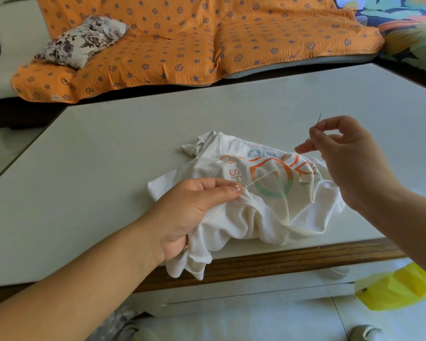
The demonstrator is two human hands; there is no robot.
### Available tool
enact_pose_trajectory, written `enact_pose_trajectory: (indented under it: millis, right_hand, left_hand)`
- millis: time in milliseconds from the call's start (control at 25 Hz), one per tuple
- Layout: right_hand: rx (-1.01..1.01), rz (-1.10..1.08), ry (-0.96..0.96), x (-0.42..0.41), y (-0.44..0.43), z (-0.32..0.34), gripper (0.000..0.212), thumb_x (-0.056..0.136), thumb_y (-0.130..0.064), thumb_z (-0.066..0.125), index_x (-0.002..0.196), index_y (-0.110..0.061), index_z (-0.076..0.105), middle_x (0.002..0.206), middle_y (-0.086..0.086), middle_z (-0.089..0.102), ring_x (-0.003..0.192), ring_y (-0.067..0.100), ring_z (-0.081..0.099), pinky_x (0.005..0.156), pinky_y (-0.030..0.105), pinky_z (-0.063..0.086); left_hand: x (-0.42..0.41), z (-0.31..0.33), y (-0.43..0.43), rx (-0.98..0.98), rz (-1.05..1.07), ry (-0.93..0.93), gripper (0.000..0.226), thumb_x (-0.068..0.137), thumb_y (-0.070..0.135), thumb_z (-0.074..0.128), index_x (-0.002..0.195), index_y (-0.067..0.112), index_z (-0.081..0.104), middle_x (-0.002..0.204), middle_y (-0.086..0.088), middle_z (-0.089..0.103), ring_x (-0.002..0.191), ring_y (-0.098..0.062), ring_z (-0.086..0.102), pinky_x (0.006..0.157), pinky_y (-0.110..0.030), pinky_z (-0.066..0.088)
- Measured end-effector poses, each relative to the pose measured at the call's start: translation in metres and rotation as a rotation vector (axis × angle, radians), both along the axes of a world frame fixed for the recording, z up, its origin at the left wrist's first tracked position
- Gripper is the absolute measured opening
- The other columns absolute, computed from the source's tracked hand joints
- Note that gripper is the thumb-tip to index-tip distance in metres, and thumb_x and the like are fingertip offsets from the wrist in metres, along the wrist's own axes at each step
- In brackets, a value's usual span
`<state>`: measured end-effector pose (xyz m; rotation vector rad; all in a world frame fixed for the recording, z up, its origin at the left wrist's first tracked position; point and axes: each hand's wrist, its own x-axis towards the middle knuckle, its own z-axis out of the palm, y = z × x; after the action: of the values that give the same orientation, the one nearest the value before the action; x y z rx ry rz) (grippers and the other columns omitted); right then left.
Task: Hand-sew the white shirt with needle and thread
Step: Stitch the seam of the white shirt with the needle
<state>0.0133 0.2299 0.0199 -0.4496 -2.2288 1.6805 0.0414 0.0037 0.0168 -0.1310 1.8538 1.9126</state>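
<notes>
A crumpled white shirt [253,212] with an orange and green print lies at the near edge of the table [108,156], part of it hanging over. My left hand [190,212] grips a bunched fold of the shirt, thumb pressed on the cloth. My right hand [342,153] is raised above the shirt's right side, pinching a thin dark needle [319,118] between thumb and forefinger, its tip pointing up. A pale thread [258,178] runs taut from the cloth at my left thumb up toward my right hand.
Behind the table stands a sofa with an orange patterned cover [194,38] and a floral pillow [84,40]. A yellow plastic bag [394,289] lies on the tiled floor at lower right. The table's wooden front edge [293,259] is just below the shirt.
</notes>
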Motion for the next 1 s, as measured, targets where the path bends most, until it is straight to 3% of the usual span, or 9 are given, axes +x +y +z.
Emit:
enact_pose_trajectory:
  millis: [120,160,280,400,760,1000]
  right_hand:
    - [-0.048,0.113,-0.004,0.008,-0.007,0.006,0.009,0.096,-0.022,0.058,0.088,-0.024,0.059,0.074,-0.002,0.074,0.072,0.022,0.067,0.066,0.033,0.054]
    - [-0.066,0.187,-0.008,0.015,-0.010,0.009,0.010,0.096,-0.018,0.058,0.087,-0.020,0.059,0.074,0.001,0.074,0.071,0.023,0.069,0.061,0.032,0.053]
    - [-0.142,0.465,-0.080,0.039,-0.025,0.018,0.011,0.095,-0.008,0.056,0.085,-0.010,0.061,0.070,0.006,0.070,0.051,0.019,0.060,0.043,0.025,0.042]
    - [-0.160,0.635,-0.165,0.058,-0.036,0.021,0.013,0.092,-0.004,0.055,0.086,-0.010,0.064,0.058,0.008,0.061,0.043,0.019,0.055,0.037,0.023,0.039]
    - [0.034,0.615,-0.173,0.062,-0.041,0.015,0.019,0.091,-0.009,0.056,0.089,-0.021,0.070,0.052,0.002,0.060,0.040,0.019,0.055,0.040,0.026,0.042]
    - [0.063,0.598,-0.191,0.061,-0.042,0.016,0.019,0.091,-0.008,0.056,0.089,-0.021,0.069,0.051,0.002,0.061,0.038,0.017,0.055,0.038,0.023,0.043]
  left_hand:
    - [0.000,0.001,0.001,-0.007,0.015,0.011,0.021,0.065,0.027,0.075,0.084,0.018,0.079,0.098,-0.004,0.077,0.097,-0.016,0.072,0.092,-0.030,0.051]
    - [0.000,0.001,0.002,-0.009,0.023,0.017,0.021,0.065,0.027,0.075,0.084,0.018,0.079,0.098,-0.004,0.077,0.096,-0.016,0.072,0.090,-0.029,0.051]
    - [0.000,0.003,0.001,-0.015,0.040,0.032,0.024,0.065,0.027,0.076,0.086,0.018,0.079,0.098,-0.004,0.077,0.096,-0.016,0.073,0.088,-0.029,0.052]
    - [0.000,0.003,0.000,-0.024,0.033,0.044,0.026,0.066,0.028,0.075,0.089,0.017,0.079,0.098,-0.005,0.077,0.095,-0.016,0.072,0.085,-0.029,0.051]
    - [0.002,0.006,0.001,0.082,0.038,0.011,0.024,0.073,0.021,0.070,0.093,0.011,0.077,0.098,-0.011,0.077,0.088,-0.018,0.074,0.075,-0.023,0.058]
    - [0.001,0.004,0.001,0.031,0.033,0.065,0.022,0.068,0.025,0.072,0.087,0.016,0.079,0.098,-0.008,0.077,0.092,-0.017,0.073,0.081,-0.027,0.054]
